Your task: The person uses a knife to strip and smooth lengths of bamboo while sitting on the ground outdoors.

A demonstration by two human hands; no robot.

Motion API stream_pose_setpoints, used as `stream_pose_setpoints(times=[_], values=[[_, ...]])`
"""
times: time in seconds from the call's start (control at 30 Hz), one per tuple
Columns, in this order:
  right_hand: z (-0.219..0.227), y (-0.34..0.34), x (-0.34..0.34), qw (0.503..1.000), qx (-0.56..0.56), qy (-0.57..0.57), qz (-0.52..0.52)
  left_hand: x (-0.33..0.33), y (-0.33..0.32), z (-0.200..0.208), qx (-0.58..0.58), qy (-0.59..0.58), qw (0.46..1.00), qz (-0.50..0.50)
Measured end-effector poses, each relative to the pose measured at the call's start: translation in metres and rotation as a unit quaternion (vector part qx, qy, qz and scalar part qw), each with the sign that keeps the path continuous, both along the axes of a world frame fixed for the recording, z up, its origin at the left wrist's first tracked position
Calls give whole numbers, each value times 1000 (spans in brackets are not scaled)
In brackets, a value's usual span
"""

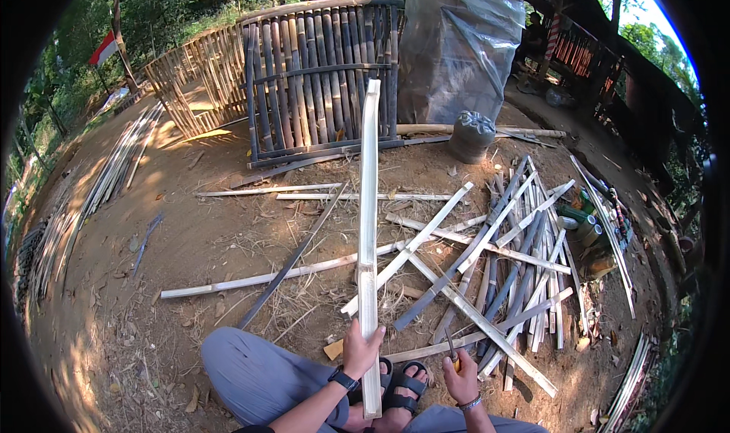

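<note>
My left hand (pixel 360 349) is wrapped round the lower part of a long split bamboo strip (pixel 368 205). The strip stands nearly upright before me, its pale hollow inside facing me and a node crossing it above my hand. In my right hand (pixel 461 380), closed and lower to the right, is a knife (pixel 452 348) with a yellowish-brown handle. Its narrow blade points up and away, apart from the strip I hold. The strip's lower end passes between my knees, over my sandals (pixel 405 386).
Split bamboo strips (pixel 525 258) lie crossed in a heap at right; a longer bundle (pixel 106 174) lies far left. Behind stand a bamboo panel (pixel 319 76), plastic sheeting (pixel 464 53) and a filled plastic bag (pixel 471 138). Bottles (pixel 585 226) lie right of the heap.
</note>
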State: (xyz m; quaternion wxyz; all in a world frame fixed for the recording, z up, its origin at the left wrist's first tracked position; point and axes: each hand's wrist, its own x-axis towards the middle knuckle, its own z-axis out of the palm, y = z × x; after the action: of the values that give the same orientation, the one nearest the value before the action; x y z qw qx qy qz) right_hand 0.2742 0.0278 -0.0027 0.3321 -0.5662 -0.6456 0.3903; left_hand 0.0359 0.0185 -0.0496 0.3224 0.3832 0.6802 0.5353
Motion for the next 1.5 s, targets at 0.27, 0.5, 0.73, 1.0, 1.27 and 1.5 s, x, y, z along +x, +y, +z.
stream_pose_setpoints(times=[0.27, 0.5, 0.73, 1.0, 1.27, 1.5], values=[[65, -7, -33, 1000, 24, 8, -6, 20, -18, 86, 48, -228, 951, -202], [73, -22, -26, 994, -7, 104, -26, 32, -26, 94, 58, -209, 939, -266], [84, -22, -41, 986, -52, 158, 9, 37, -35, 98, 57, -160, 954, -247], [77, 9, -61, 974, -53, 209, 68, 20, -35, 111, 59, -141, 928, -340], [72, 18, -78, 933, -70, 348, -60, -27, -45, 107, 165, 174, 941, -237], [36, -21, -125, 884, -174, 400, -170, 17, -64, 113, 491, -77, 868, 2]])
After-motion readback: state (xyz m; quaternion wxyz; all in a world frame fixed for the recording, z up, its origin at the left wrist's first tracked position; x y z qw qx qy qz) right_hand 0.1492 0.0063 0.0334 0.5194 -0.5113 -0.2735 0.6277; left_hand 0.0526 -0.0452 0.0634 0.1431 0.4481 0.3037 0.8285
